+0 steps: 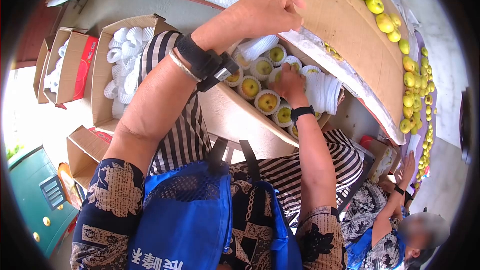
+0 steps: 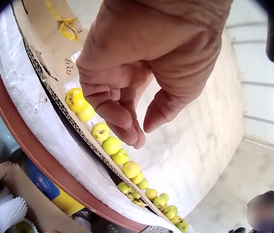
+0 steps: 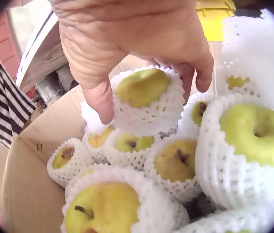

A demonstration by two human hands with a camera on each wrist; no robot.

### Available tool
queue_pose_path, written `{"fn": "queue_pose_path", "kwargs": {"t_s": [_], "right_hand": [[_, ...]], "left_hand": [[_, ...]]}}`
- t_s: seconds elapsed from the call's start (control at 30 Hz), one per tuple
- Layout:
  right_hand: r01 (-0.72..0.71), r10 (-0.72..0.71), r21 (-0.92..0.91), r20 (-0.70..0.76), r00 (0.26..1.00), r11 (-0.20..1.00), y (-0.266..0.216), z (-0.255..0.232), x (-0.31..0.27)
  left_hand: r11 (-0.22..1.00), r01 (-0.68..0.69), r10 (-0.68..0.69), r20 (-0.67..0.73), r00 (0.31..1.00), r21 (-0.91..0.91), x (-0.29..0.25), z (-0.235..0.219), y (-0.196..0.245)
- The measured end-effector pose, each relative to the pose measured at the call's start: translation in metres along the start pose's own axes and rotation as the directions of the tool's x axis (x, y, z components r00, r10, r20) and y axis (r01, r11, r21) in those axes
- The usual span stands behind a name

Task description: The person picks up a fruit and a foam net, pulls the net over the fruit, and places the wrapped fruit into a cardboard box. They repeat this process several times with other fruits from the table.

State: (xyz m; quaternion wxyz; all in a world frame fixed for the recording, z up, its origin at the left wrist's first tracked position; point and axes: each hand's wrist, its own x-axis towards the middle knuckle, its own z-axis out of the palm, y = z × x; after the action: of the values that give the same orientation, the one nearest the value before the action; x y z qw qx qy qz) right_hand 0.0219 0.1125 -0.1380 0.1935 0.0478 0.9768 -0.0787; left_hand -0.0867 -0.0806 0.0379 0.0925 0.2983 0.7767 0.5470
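In the head view my left hand [image 1: 272, 10] is raised over the edge of the cardboard-covered table. Its fingers are loosely bent, and in the left wrist view thumb and fingertips stand slightly apart with nothing between them. My right hand [image 1: 290, 85] is down inside a cardboard box of fruit. The right wrist view shows it gripping a yellow-green apple [image 3: 144, 88] in a white foam net, thumb on one side and fingers on the other. Around it lie more netted apples [image 3: 256, 133], and flattened white foam nets [image 1: 322, 92] lie at the box's right end.
Loose yellow apples [image 1: 384, 22] line the cardboard sheet [image 1: 320, 10] on the table. Open boxes of foam nets [image 1: 122, 60] stand at left, near a green container [image 1: 37, 200]. Another person [image 1: 385, 220] works at lower right.
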Motion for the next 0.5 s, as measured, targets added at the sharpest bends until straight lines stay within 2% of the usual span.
{"fn": "queue_pose_path", "kwargs": {"t_s": [0.17, 0.27, 0.37, 0.5], "right_hand": [[0.060, -0.058, -0.149, 0.016, 0.998, 0.987, -0.001, -0.005, -0.009], [0.064, -0.051, -0.155, 0.083, 0.995, 0.986, 0.004, -0.007, -0.013], [0.062, -0.039, -0.171, 0.134, 0.990, 0.983, 0.003, -0.011, -0.012], [0.062, -0.047, -0.181, 0.088, 0.995, 0.981, 0.004, -0.003, -0.012]], "left_hand": [[1.000, -0.011, 0.011, -0.023, 1.000, -0.020, -0.001, 0.000, 0.001], [0.998, -0.002, 0.000, -0.028, 1.000, -0.058, -0.002, 0.002, 0.001], [0.999, 0.032, -0.031, 0.019, 0.999, -0.007, -0.001, 0.001, 0.005], [0.999, 0.045, -0.044, 0.036, 0.998, -0.012, 0.000, 0.004, 0.009]]}}
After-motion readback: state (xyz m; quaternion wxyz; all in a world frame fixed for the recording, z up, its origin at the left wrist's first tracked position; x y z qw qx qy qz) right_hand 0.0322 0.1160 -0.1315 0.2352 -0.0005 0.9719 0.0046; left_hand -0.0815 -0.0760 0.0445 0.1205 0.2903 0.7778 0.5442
